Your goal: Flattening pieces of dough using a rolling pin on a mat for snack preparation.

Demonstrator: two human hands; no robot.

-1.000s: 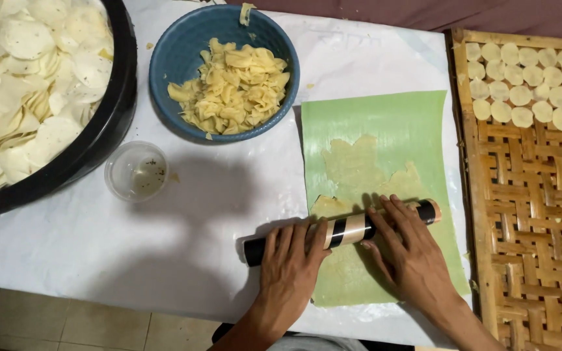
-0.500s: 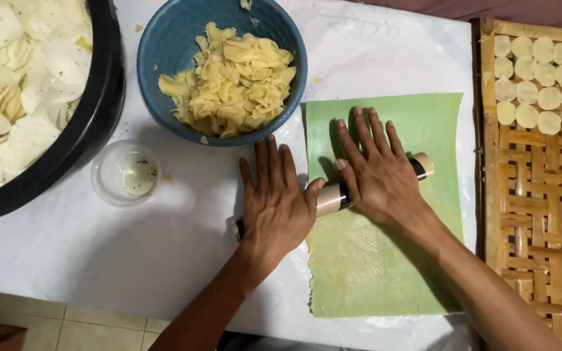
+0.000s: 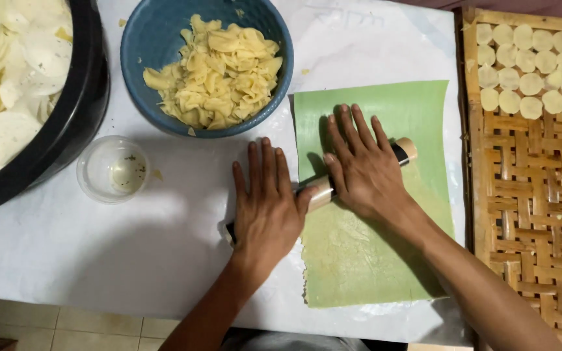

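Both palms are flat on the rolling pin [image 3: 333,182] now, and it has travelled up the green sheet [image 3: 385,260] since a second ago, when it sat near the sheet's near end. That reads to me as a forward rolling stroke, pressing the pale dough under the sheet thinner. My left hand [image 3: 267,201] lies open, fingers spread, over the pin's left end on the white-covered counter [image 3: 99,260]; my right hand [image 3: 362,166] is open too, pressing the pin's middle, gripping nothing. The pin lies slanted across the sheet's upper half. Around it: a blue bowl [image 3: 157,39] of yellowish chips just beyond, a small clear cup [image 3: 112,169] to the left, a black basin [image 3: 82,97] of white slices, and a woven bamboo tray [image 3: 528,208] with pale rounds at right. Tiled floor shows below.
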